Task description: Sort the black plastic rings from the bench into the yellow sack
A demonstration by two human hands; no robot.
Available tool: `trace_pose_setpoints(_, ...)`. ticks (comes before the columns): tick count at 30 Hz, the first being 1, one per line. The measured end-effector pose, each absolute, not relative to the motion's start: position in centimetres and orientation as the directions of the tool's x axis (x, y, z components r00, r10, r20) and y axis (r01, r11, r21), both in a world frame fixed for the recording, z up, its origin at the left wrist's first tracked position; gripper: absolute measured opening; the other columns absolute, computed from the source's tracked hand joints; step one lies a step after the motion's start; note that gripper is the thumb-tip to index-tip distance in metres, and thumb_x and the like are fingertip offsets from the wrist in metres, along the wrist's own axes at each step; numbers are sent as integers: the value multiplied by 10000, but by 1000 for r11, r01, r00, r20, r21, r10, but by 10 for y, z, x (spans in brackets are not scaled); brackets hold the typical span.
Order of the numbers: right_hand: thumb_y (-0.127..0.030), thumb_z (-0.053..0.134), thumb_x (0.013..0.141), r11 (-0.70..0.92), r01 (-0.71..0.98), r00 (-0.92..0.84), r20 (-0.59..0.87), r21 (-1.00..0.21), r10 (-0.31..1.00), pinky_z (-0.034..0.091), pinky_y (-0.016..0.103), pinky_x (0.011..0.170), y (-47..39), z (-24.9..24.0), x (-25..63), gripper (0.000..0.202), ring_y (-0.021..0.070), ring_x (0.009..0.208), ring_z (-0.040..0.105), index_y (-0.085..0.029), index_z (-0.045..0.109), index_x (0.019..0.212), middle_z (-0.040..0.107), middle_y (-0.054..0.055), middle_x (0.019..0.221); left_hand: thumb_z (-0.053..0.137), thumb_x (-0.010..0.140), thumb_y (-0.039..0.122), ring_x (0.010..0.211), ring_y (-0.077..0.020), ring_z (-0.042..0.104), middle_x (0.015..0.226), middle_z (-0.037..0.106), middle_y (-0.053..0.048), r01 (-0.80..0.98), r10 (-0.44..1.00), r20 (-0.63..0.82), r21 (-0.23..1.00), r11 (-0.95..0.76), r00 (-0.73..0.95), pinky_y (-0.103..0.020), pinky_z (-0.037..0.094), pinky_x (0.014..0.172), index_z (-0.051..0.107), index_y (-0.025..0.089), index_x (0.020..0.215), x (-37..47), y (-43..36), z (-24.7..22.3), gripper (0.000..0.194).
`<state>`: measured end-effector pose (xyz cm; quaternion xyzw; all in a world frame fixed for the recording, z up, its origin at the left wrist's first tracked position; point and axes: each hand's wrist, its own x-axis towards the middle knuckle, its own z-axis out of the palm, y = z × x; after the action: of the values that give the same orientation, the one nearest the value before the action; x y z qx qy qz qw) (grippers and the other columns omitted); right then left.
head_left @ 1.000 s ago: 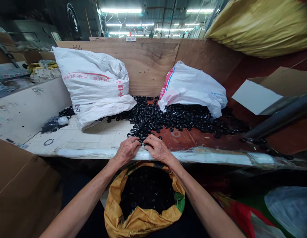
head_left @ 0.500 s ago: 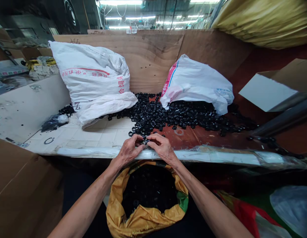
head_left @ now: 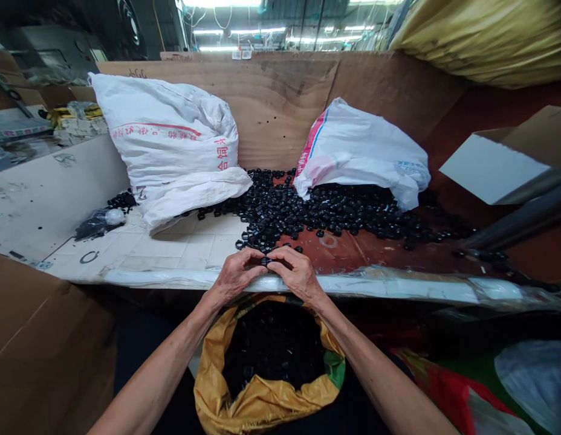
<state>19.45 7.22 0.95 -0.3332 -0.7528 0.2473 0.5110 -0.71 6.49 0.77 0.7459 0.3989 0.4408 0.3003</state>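
Observation:
My left hand [head_left: 239,273] and my right hand [head_left: 295,272] meet over the front edge of the worktable, thumbs and fingertips closed on one small black plastic part [head_left: 266,261] between them. Its exact kind is too small to make out. Just beyond my fingers a heap of similar small black ring-like parts [head_left: 280,208] spreads over the table. Below my wrists stands an open yellow woven sack [head_left: 212,386], its rim folded outward, with many black parts inside.
Two white woven sacks stand on the table, one at left [head_left: 181,139] and one at right [head_left: 362,151]. Behind them rises a plywood board [head_left: 271,121]. A cardboard box [head_left: 493,169] and a dark bar [head_left: 516,214] are at the right. A plastic-wrapped edge [head_left: 380,283] runs along the front.
My fingertips have shifted slightly, with thumbs and fingers now pinched straight on the black part, which shows more clearly between them. The sacks and heap look unchanged.

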Motion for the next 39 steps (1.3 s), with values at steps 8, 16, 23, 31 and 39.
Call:
trace_pose_setpoints(8, -221, 651, 911, 658, 229, -249, 610, -718, 752, 556, 347, 816, 71, 6, 197, 123, 206, 895, 684, -216, 741, 994, 729, 75, 978, 694, 879, 239, 914, -171, 672, 995, 698, -58, 334, 822, 493, 753, -567, 284, -309, 552, 835, 687, 192, 1038, -4, 63, 12, 165)
trace_pose_setpoints(16, -278, 632, 939, 643, 366, -258, 590, -673, 765, 517, 295, 693, 70, 5, 192, 105, 176, 714, 639, -209, 705, 910, 697, 41, 814, 682, 911, 285, 959, -180, 670, 1035, 687, -83, 304, 791, 541, 731, -611, 286, -333, 560, 865, 672, 188, 1007, -2, 63, 8, 137)
trace_pose_setpoints(23, -281, 654, 927, 676, 316, -277, 616, -666, 737, 515, 303, 711, 72, 7, 196, 90, 182, 754, 642, -211, 706, 903, 691, 41, 839, 714, 885, 312, 946, -191, 678, 1030, 692, -87, 271, 818, 509, 775, -571, 270, -347, 568, 853, 689, 189, 996, -3, 64, 7, 168)
trace_pose_setpoints(31, -281, 516, 1008, 670, 437, -304, 602, -601, 738, 470, 300, 721, 69, 6, 191, 244, 182, 727, 610, -217, 675, 835, 658, 37, 774, 698, 898, 246, 979, -187, 681, 1036, 715, -74, 275, 779, 563, 731, -625, 276, -357, 551, 904, 689, 196, 983, -2, 59, 9, 99)
trace_pose_setpoints(39, -330, 529, 1010, 659, 493, -272, 619, -568, 736, 471, 314, 772, 66, 4, 191, 199, 185, 742, 603, -191, 667, 1044, 664, 52, 818, 709, 891, 283, 979, -188, 681, 1055, 699, -74, 246, 814, 529, 778, -578, 242, -348, 563, 882, 671, 197, 1013, -3, 60, 5, 154)
